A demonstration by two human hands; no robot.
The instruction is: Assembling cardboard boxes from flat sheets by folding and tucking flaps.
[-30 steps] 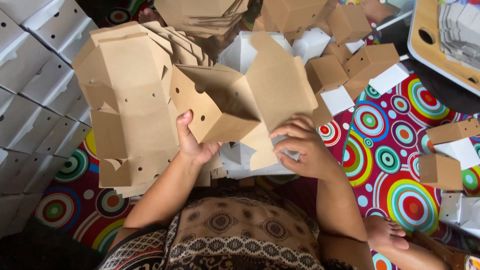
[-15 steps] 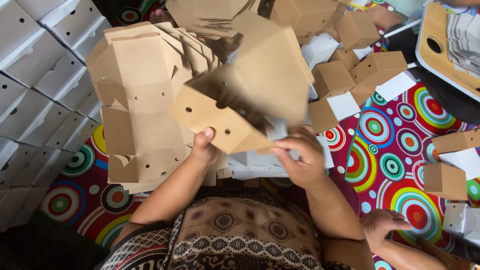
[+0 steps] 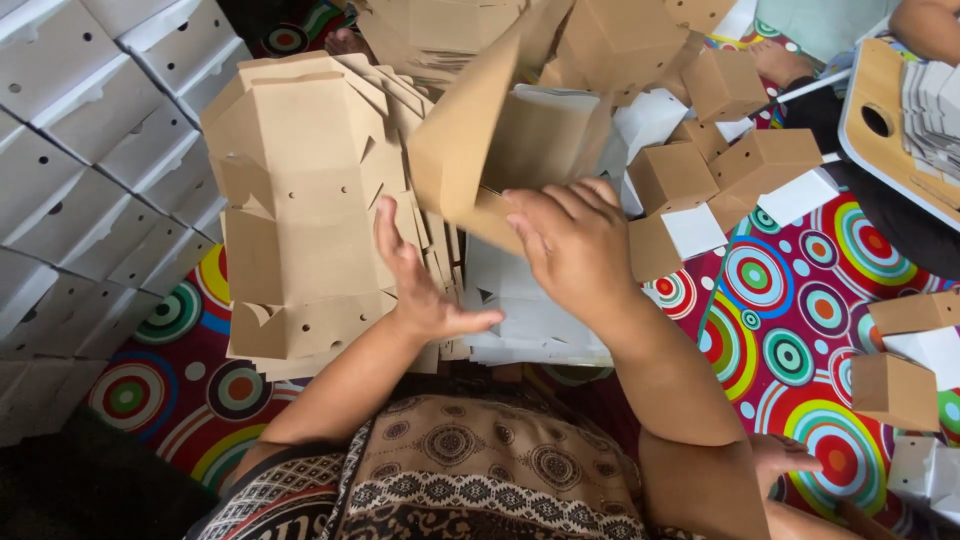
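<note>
My right hand (image 3: 573,245) grips the lower edge of a half-folded brown cardboard box (image 3: 500,135), held up and tilted away from me, its white inside showing. Beside it, my left hand (image 3: 418,285) hovers with fingers spread and holds nothing, over the right edge of a stack of flat brown box blanks (image 3: 300,210). Under both hands lies a pile of flat white-faced blanks (image 3: 530,310).
Assembled white boxes (image 3: 90,170) stand stacked along the left. Folded brown boxes (image 3: 740,160) lie piled at the back right and at the right edge on a colourful circle-patterned mat (image 3: 790,330). A wooden board (image 3: 880,120) with paper sits top right by another person's arm (image 3: 925,25).
The left hand has let go of the box and opened. The right hand has swung the box upward and away, turning it more upright.
</note>
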